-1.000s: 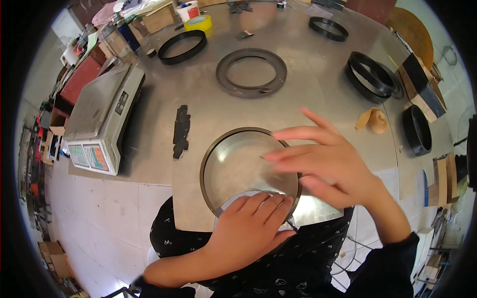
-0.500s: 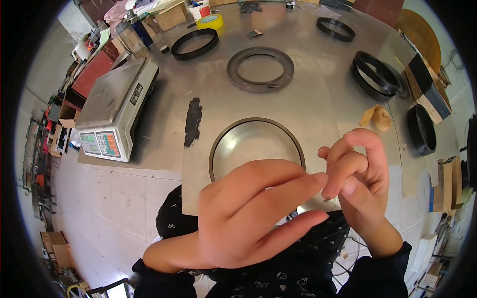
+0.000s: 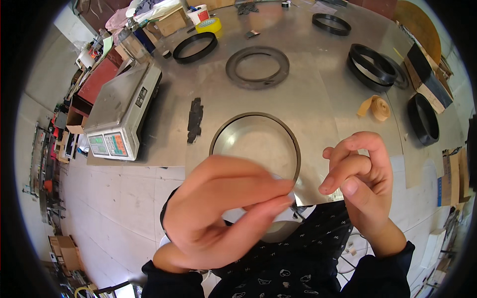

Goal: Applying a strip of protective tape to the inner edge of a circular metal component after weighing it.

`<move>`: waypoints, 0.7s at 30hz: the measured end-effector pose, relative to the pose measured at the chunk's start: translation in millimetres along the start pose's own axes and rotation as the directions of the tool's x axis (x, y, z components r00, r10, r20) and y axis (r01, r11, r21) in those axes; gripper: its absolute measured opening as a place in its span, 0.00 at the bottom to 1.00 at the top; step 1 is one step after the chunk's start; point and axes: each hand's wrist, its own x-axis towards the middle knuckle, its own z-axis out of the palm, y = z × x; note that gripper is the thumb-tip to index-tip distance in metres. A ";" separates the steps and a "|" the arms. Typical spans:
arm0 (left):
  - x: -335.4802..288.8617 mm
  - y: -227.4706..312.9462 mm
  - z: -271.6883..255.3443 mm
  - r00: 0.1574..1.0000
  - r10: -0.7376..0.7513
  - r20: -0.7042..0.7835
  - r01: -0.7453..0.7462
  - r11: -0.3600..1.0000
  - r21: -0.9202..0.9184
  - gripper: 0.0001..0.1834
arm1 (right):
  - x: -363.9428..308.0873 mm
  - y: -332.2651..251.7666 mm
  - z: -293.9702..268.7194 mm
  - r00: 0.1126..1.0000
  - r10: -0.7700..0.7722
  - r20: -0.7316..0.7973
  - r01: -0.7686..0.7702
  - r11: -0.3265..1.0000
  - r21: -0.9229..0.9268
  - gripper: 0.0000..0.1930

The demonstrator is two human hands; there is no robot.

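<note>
Boxy grey-white scale [image 3: 113, 107]: ahead-left of L hand [image 3: 208, 203]
Rolled tan strip [image 3: 381, 108]: beyond R hand [image 3: 370, 184]
Thin dk-brown round hoop [image 3: 256, 114]: on grey metal table [image 3: 318, 111], beyond L hand, near edge hidden
Hands: L bunched, blurred, R half-curled; can't tell if gripping
Vs prev. frame: L pulled left, away from R

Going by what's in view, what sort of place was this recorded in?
Probably a small workshop: a metal-topped table carries several black rings, a digital scale and a roll of yellow tape.
</note>
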 end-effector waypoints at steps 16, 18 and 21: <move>-159.3 2.9 8.5 0.933 -0.017 0.361 -0.169 0.862 0.478 0.14 | -93.4 32.0 1.6 0.711 0.522 0.471 -0.547 0.832 -0.097 0.25; -138.1 25.8 5.4 0.905 0.281 0.321 -0.396 0.834 0.385 0.19 | -99.0 50.9 15.8 0.700 0.543 0.465 -0.676 0.714 0.185 0.26; -146.2 -0.3 25.2 0.877 0.206 0.433 -0.420 0.768 0.484 0.23 | -87.8 48.5 32.8 0.605 0.444 0.661 -0.793 0.410 0.450 0.39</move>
